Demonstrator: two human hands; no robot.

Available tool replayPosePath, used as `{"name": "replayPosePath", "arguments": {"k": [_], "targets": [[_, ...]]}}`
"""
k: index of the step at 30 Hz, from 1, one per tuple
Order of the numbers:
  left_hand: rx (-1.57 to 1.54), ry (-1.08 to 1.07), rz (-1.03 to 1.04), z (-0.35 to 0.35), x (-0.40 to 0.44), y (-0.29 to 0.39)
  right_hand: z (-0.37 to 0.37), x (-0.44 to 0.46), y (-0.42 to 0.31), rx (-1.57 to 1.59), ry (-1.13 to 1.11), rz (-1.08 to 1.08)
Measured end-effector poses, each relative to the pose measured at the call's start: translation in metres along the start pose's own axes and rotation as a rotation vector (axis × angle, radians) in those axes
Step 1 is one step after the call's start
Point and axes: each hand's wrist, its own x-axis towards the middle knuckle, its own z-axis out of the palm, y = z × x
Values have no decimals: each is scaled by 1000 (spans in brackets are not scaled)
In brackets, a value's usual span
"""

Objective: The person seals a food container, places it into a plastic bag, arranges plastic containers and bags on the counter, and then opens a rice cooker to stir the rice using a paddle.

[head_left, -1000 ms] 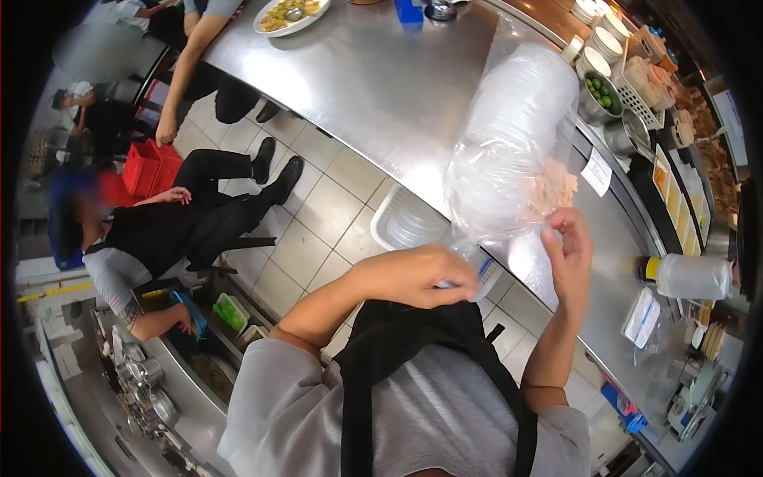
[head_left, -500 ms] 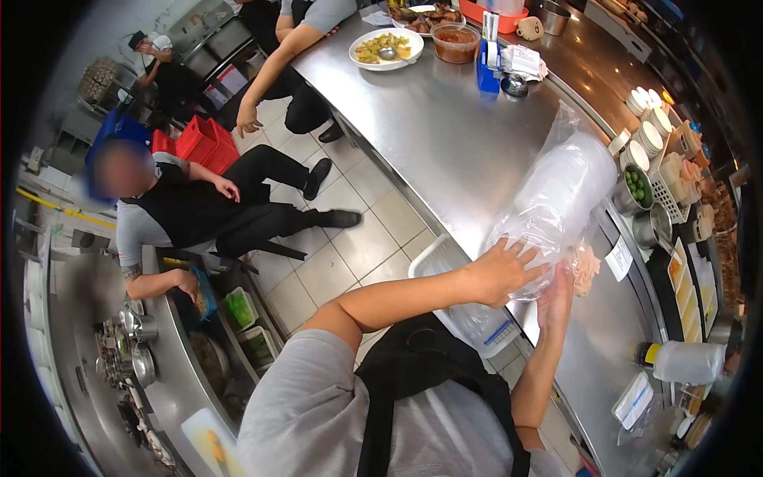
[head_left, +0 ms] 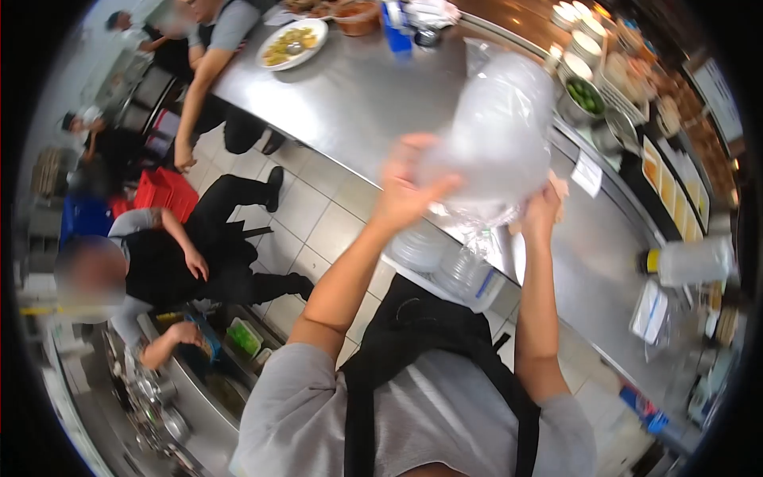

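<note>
A clear plastic bag [head_left: 501, 119] wraps a thick stack of round, translucent plastic pieces; I cannot tell whether they are lids or bowls. It is tilted over the near edge of the steel counter [head_left: 342, 95], its loose end hanging toward me. My left hand [head_left: 409, 183], blurred, cups the stack's left side with thumb and fingers apart around it. At the lower right, my right hand [head_left: 540, 208] is closed on the bag's edge. A pinkish crumpled cloth [head_left: 561, 195] shows just behind that hand. Below the bag, a white bin [head_left: 477, 290] holds more clear plastic containers.
A plate of food [head_left: 292, 44] stands at the counter's far end. Along the right are a pot of green fruit [head_left: 584, 97], stacked white cups [head_left: 584, 48] and a lying bottle [head_left: 695, 261]. A seated co-worker [head_left: 179, 262] is on the left, near red crates [head_left: 165, 195].
The bagged stack has come up from the counter, more upright and nearer me. My left hand has shifted from its top to its left side. My view has turned rightward.
</note>
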Motion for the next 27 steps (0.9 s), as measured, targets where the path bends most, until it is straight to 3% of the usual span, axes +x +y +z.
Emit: {"name": "replayPosePath", "arguments": {"k": [1, 3, 4, 6, 8, 10, 12, 16, 18, 19, 21, 25, 27], "targets": [[-91, 117, 124, -15, 2, -8, -1, -3, -4, -10, 28, 15], [-583, 174, 92, -39, -5, 4, 1, -11, -24, 130, 27, 134], [-610, 60, 31, -71, -17, -6, -2, -12, -24, 120, 33, 157], [-322, -178, -6, -110, -39, -12, -7, -12, -19, 234, 8, 99], [333, -344, -378, -113, -57, -12, -12, -12, -16, 267, -32, 119], [926, -374, -100, -107, -83, -57, -14, -15, -22, 289, -78, 125], [1139, -474, 228, -104, -104, -101, -11, -20, -28, 275, -72, 134], [1108, -414, 373, -69, -108, -167, -12, -25, -30, 228, -93, 203], [1216, -546, 164, -61, -94, -208, -16, -23, -21, 221, -107, 213], [1212, -542, 158, -55, -83, -219, -17, -22, -18, 222, -115, 218], [1145, -725, -440, -44, -63, -230, -17, -26, -22, 229, -133, 204], [1199, -771, -313, -24, -38, -210, -28, -29, -27, 223, -143, 191], [1271, -1074, -295, -19, -23, -189, -33, -31, -30, 258, -155, 208]]}}
